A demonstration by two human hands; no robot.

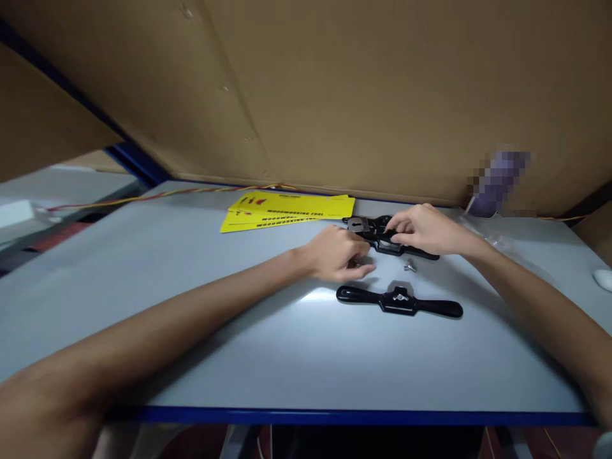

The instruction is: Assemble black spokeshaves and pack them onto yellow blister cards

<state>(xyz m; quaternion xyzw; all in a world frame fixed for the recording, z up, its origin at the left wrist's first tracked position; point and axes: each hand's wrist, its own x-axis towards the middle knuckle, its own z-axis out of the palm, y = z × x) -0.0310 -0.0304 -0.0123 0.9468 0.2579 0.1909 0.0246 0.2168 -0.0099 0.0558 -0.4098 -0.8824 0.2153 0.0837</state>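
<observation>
A black spokeshave point(399, 303) with a handle at each side lies nearest me, with a small silver wing-shaped piece at its middle. Behind it, more black spokeshave bodies point(391, 248) lie close together, partly hidden by my hands. A flat grey slotted blade point(357, 224) rests among them. My left hand point(340, 254) is at their left end, palm down, thumb stretched away from the bent fingers, nothing clearly held. My right hand point(425, 228) reaches in from the right, thumb and fingers bent together over the black parts; what they grip is hidden. Small silver screws point(410, 266) lie between the spokeshaves.
Overlapping yellow cards point(291, 207) lettered "woodworking tool" lie at the back. Clear plastic point(497, 241) is at the back right, below a blurred purple upright object point(500, 182). A white rounded object point(603, 279) sits at the right edge. A brown panel point(363, 95) closes off the back.
</observation>
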